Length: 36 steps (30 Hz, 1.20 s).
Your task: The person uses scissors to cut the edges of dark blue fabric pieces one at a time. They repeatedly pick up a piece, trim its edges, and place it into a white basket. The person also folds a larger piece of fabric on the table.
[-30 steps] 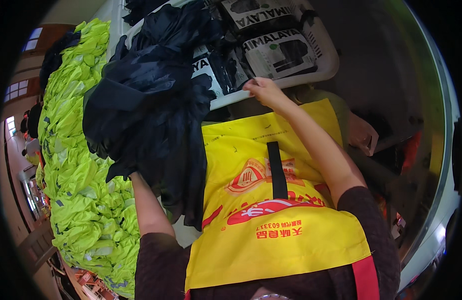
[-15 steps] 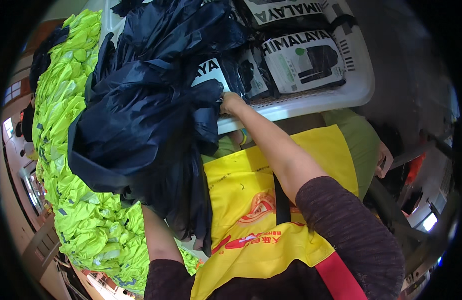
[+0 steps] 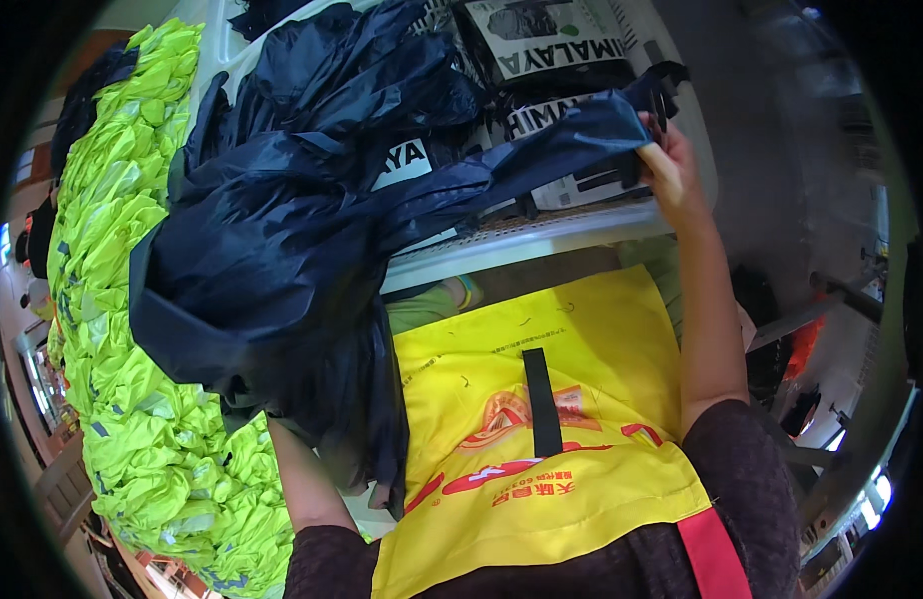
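A large, crumpled navy garment (image 3: 272,230) of thin, slightly shiny cloth is heaped in front of me, partly over a white plastic basket (image 3: 541,232). My right hand (image 3: 673,172) is closed on one end of it, and a long narrow strip of the cloth is pulled taut across the basket. My left forearm (image 3: 307,479) goes up under the hanging folds on the near side; the left hand itself is hidden by the cloth. Beneath the stretched strip lie packs (image 3: 546,45) in clear and dark wrapping with black-and-white labels.
A tall heap of bright yellow-green garments (image 3: 122,329) fills the left side. A yellow apron (image 3: 601,349) with a black strap covers my lap. A dark strap (image 3: 666,75) hangs at the basket's right rim. Metal frame parts (image 3: 841,299) stand at the right.
My right hand has moved right and slightly up from the basket's near rim, drawing the garment's end out into a long strip. The left forearm has hardly moved.
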Each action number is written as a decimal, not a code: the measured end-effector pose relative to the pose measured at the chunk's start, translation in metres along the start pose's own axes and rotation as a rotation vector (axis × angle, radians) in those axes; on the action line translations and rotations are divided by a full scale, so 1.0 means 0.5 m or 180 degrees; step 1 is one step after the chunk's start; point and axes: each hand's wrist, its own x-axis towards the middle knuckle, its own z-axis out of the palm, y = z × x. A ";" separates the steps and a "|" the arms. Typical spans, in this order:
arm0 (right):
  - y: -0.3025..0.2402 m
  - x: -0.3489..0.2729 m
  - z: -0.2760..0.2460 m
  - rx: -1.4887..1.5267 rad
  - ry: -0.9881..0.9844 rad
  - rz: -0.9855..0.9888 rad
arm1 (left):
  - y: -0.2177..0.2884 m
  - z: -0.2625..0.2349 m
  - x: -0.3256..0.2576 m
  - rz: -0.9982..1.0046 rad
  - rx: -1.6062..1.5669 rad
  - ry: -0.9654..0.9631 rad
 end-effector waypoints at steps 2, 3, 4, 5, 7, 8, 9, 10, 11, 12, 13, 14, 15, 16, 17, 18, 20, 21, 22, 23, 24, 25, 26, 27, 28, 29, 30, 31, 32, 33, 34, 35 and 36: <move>-0.051 -0.047 -0.017 -0.1471 -0.0130 -0.0068 | 0.009 -0.007 -0.005 0.0007 -0.0038 -0.0021; -0.083 -0.073 -0.018 -0.2199 -0.0196 -0.0119 | 0.016 -0.015 -0.012 0.0020 -0.0063 -0.0015; -0.120 -0.113 -0.014 -0.2520 -0.0489 0.0171 | 0.023 -0.023 -0.017 0.0042 -0.0081 -0.0027; -0.148 -0.155 -0.014 -0.2831 -0.0715 0.0483 | 0.031 -0.015 -0.012 0.0068 -0.0059 -0.0060; -0.164 -0.226 -0.022 -0.2606 -0.1427 0.0651 | 0.046 -0.036 -0.023 0.0087 -0.0021 -0.0052; -0.170 -0.257 -0.015 -0.2476 -0.1586 0.0834 | 0.044 -0.056 -0.038 0.0077 0.0007 -0.0020; -0.172 -0.289 -0.007 -0.2337 -0.1722 0.1034 | 0.049 -0.074 -0.051 0.0089 0.0097 0.0033; -0.165 -0.317 -0.005 -0.2025 -0.1713 0.1357 | 0.049 -0.097 -0.069 0.0113 0.0229 0.0143; -0.163 -0.338 0.000 -0.1690 -0.1875 0.1318 | 0.051 -0.126 -0.083 0.0220 0.0323 0.0293; -0.146 -0.356 -0.001 -0.1299 -0.1669 0.1335 | 0.054 -0.152 -0.088 0.0490 0.0417 0.0539; -0.128 -0.372 -0.003 -0.0905 -0.1463 0.1347 | 0.055 -0.195 -0.084 0.1291 0.0353 0.0919; -0.115 -0.384 -0.001 -0.0552 -0.1239 0.1111 | 0.054 -0.242 -0.080 0.2082 0.0384 0.1321; -0.111 -0.393 0.008 -0.0116 -0.1010 0.1181 | 0.064 -0.188 -0.163 0.3028 0.0554 0.1815; -0.107 -0.405 0.022 0.0328 -0.0785 0.1239 | 0.068 -0.111 -0.289 0.3976 0.0709 0.2320; -0.107 -0.414 0.036 0.0760 -0.0588 0.1299 | 0.056 -0.067 -0.369 0.4173 0.0720 0.1350; -0.115 -0.420 0.050 0.1133 -0.0513 0.1481 | 0.037 -0.029 -0.437 0.4299 0.0732 0.0359; -0.131 -0.435 0.090 0.1676 -0.0356 0.1564 | -0.026 0.040 -0.539 0.3470 0.1837 -0.1906; -0.143 -0.443 0.104 0.1806 -0.0331 0.1595 | -0.060 0.078 -0.576 0.2958 0.2382 -0.3059; -0.152 -0.450 0.118 0.1943 -0.0344 0.1633 | -0.118 0.114 -0.629 0.2673 0.2522 -0.3605; -0.160 -0.457 0.133 0.2070 -0.0329 0.1660 | -0.161 0.144 -0.683 0.2996 0.2289 -0.3856; -0.158 -0.461 0.132 0.2156 -0.0490 0.1597 | -0.182 0.171 -0.726 0.2492 0.1651 -0.4373; -0.157 -0.466 0.130 0.2252 -0.0632 0.1545 | -0.192 0.194 -0.761 0.1936 0.1018 -0.4854; -0.175 -0.477 0.140 0.2211 -0.0604 0.1309 | -0.227 0.206 -0.762 0.1510 0.0671 -0.4748; -0.174 -0.473 0.118 0.2213 -0.0595 0.1282 | -0.235 0.219 -0.766 0.1071 0.0322 -0.4639; -0.192 -0.480 0.099 0.2027 -0.0498 0.1016 | -0.232 0.215 -0.769 0.0239 0.0402 -0.4221; -0.210 -0.486 0.080 0.1832 -0.0400 0.0762 | -0.243 0.226 -0.758 -0.0824 -0.0081 -0.3835; -0.217 -0.499 0.048 0.1266 -0.0166 0.0217 | -0.227 0.234 -0.764 -0.1497 -0.0441 -0.3942; -0.222 -0.509 0.016 0.0685 0.0054 -0.0312 | -0.199 0.241 -0.769 -0.2173 -0.0810 -0.4003; -0.219 -0.523 -0.016 0.0501 0.0130 -0.0539 | -0.183 0.247 -0.777 -0.2286 -0.0832 -0.4011; -0.219 -0.538 -0.031 0.0336 0.0202 -0.0558 | -0.173 0.251 -0.781 -0.2391 -0.0871 -0.4017; -0.220 -0.561 -0.042 0.0277 0.0038 -0.0455 | -0.171 0.252 -0.779 -0.2422 -0.0896 -0.4031; -0.220 -0.577 -0.049 0.0223 -0.0141 -0.0371 | -0.168 0.254 -0.777 -0.2429 -0.0931 -0.4056; -0.216 -0.598 -0.049 -0.0136 -0.0325 -0.0419 | -0.162 0.255 -0.780 -0.2346 -0.0883 -0.4008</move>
